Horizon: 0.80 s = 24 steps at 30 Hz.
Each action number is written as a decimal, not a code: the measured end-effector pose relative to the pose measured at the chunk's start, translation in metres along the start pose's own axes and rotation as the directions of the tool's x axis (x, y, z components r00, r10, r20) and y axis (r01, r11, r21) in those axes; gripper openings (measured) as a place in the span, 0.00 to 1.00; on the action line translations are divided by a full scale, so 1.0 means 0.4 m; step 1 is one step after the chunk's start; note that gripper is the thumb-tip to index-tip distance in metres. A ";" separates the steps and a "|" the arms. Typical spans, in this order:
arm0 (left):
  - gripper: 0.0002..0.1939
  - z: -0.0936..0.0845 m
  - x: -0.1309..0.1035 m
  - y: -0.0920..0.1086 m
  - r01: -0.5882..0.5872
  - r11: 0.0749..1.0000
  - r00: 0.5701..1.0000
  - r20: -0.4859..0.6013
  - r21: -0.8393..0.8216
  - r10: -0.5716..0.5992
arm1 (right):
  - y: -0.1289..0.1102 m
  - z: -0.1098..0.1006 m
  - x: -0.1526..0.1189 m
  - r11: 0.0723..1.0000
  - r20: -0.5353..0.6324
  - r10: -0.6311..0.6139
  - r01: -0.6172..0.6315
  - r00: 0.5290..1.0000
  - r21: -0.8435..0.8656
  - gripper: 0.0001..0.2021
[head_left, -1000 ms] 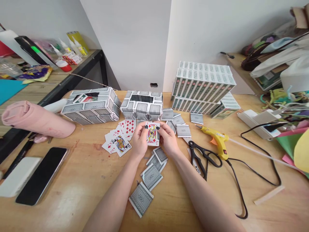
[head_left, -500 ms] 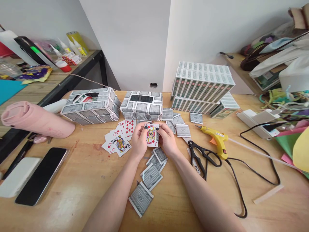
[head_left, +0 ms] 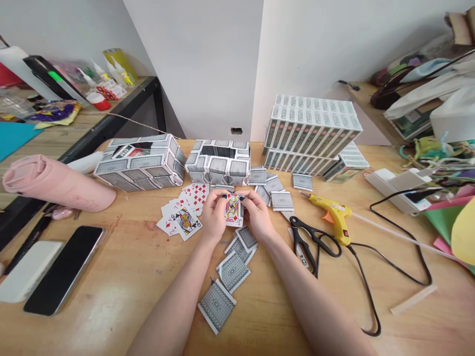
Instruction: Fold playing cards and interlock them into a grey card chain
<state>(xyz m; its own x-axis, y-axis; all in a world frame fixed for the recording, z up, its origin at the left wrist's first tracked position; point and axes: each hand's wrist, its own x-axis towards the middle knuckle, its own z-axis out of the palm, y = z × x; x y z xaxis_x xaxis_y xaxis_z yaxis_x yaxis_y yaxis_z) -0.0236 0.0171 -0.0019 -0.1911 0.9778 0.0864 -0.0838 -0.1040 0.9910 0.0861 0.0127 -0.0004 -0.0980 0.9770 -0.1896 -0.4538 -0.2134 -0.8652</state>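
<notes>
Between my two hands is a playing card (head_left: 233, 211), a jack of diamonds, face toward me. My left hand (head_left: 214, 213) pinches its left edge, and my right hand (head_left: 256, 211) pinches the right edge near the top. The upper end of the card is partly covered by my thumbs and fingers. Just below my hands lie several folded cards (head_left: 233, 270), patterned backs up. To the left, loose face-up cards (head_left: 187, 221) are fanned on the table. More folded cards (head_left: 281, 200) rest to the right of my right hand.
Two card-covered boxes (head_left: 143, 168) stand behind my hands. Stacked card packs (head_left: 309, 123) rise at the back right. Black scissors (head_left: 315, 240) and a yellow glue gun (head_left: 336, 217) with its cable lie right. A phone (head_left: 65, 272) and a pink roll (head_left: 61, 183) are left.
The card's upper end has tipped slightly under my fingers, so less of its top shows. My hands stay in nearly the same place.
</notes>
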 end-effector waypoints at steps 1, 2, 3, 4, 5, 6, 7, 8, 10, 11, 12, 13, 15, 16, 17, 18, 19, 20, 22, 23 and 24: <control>0.05 -0.001 0.001 -0.001 -0.001 1.000 1.000 0.000 0.002 0.001 | 0.001 0.000 0.000 1.000 -0.004 0.003 -0.003 1.000 -0.002 0.06; 0.05 -0.002 0.002 -0.002 -0.004 1.000 1.000 -0.002 0.007 0.004 | 0.002 0.000 0.000 1.000 -0.008 0.007 -0.007 1.000 -0.004 0.06; 0.05 -0.003 0.002 -0.003 -0.009 1.000 1.000 -0.006 0.016 0.009 | 0.003 0.000 0.000 1.000 -0.011 0.012 -0.012 1.000 -0.005 0.05; 0.05 -0.004 0.003 -0.004 -0.016 0.999 1.000 -0.009 0.029 0.016 | 0.003 0.001 0.000 1.000 -0.013 0.019 -0.020 1.000 -0.007 0.05; 0.05 -0.005 0.004 -0.005 -0.024 0.999 1.000 -0.013 0.041 0.024 | 0.003 0.001 0.000 1.000 -0.012 0.028 -0.028 1.000 -0.008 0.05; 0.05 -0.006 0.004 -0.006 -0.030 0.998 0.999 -0.017 0.050 0.031 | 0.003 0.001 0.000 0.999 -0.010 0.038 -0.038 0.999 -0.009 0.05; 0.05 -0.007 0.005 -0.006 -0.033 0.998 0.999 -0.022 0.055 0.034 | 0.003 0.001 0.000 0.999 -0.006 0.045 -0.045 0.999 -0.011 0.05; 0.05 -0.007 0.005 -0.007 -0.032 0.998 0.999 -0.025 0.057 0.034 | 0.003 0.001 0.000 0.999 -0.004 0.048 -0.048 0.999 -0.013 0.04; 0.05 -0.006 0.003 -0.006 -0.024 0.998 0.999 -0.026 0.050 0.025 | 0.002 0.000 0.000 0.999 -0.003 0.041 -0.041 0.999 -0.010 0.04; 0.04 -0.005 0.002 -0.005 -0.017 0.999 0.999 -0.027 0.041 0.018 | 0.000 -0.001 -0.001 0.999 -0.003 0.034 -0.034 0.999 -0.002 0.04; 0.04 -0.005 0.001 -0.004 -0.008 0.999 1.000 -0.026 0.031 0.009 | -0.002 -0.001 -0.002 0.999 0.003 0.029 -0.029 1.000 0.013 0.04; 0.04 -0.005 0.000 -0.002 0.003 1.000 1.000 -0.025 0.019 -0.002 | -0.006 -0.001 -0.003 0.999 0.013 0.028 -0.028 1.000 0.033 0.05; 0.04 -0.005 -0.001 0.001 0.024 1.000 1.000 -0.018 0.001 -0.024 | -0.015 0.001 -0.004 0.995 0.035 0.046 -0.049 0.998 0.084 0.06; 0.04 -0.005 -0.002 0.003 0.027 1.000 1.000 -0.013 -0.002 -0.027 | -0.019 0.002 -0.005 0.992 0.042 0.068 -0.072 0.997 0.105 0.06; 0.04 -0.006 -0.002 0.006 0.024 1.000 1.000 -0.007 -0.002 -0.024 | -0.022 0.004 -0.005 0.987 0.048 0.099 -0.104 0.994 0.119 0.07; 0.05 -0.007 -0.002 0.008 0.015 1.000 1.000 0.002 0.000 -0.015 | -0.024 0.006 -0.005 0.982 0.052 0.134 -0.140 0.990 0.124 0.09; 0.05 -0.009 -0.002 0.011 0.003 1.000 1.000 0.012 0.003 -0.003 | -0.024 0.008 -0.005 0.977 0.058 0.171 -0.177 0.984 0.115 0.12; 0.06 -0.010 -0.002 0.013 -0.009 1.000 1.000 0.022 0.005 0.009 | -0.022 0.009 -0.004 0.974 0.062 0.201 -0.207 0.978 0.094 0.14; 0.07 -0.013 -0.002 0.018 -0.025 1.000 0.999 0.044 0.006 0.025 | -0.013 0.008 -0.003 0.973 0.062 0.227 -0.229 0.972 0.033 0.16; 0.07 -0.014 -0.002 0.020 -0.030 1.000 0.998 0.052 0.007 0.030 | -0.008 0.007 -0.002 0.975 0.055 0.222 -0.223 0.973 0.002 0.16; 0.08 -0.016 -0.002 0.021 -0.035 0.999 0.998 0.059 0.009 0.034 | -0.003 0.006 -0.002 0.975 0.057 0.220 -0.219 0.974 -0.027 0.17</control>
<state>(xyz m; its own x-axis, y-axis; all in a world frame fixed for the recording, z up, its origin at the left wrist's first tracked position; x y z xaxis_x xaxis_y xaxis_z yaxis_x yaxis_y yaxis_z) -0.0302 0.0141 0.0056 -0.1362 0.9826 0.1261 -0.0683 -0.1363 0.9883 0.0848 0.0120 0.0019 -0.2462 0.9044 -0.3484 -0.3970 -0.4220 -0.8150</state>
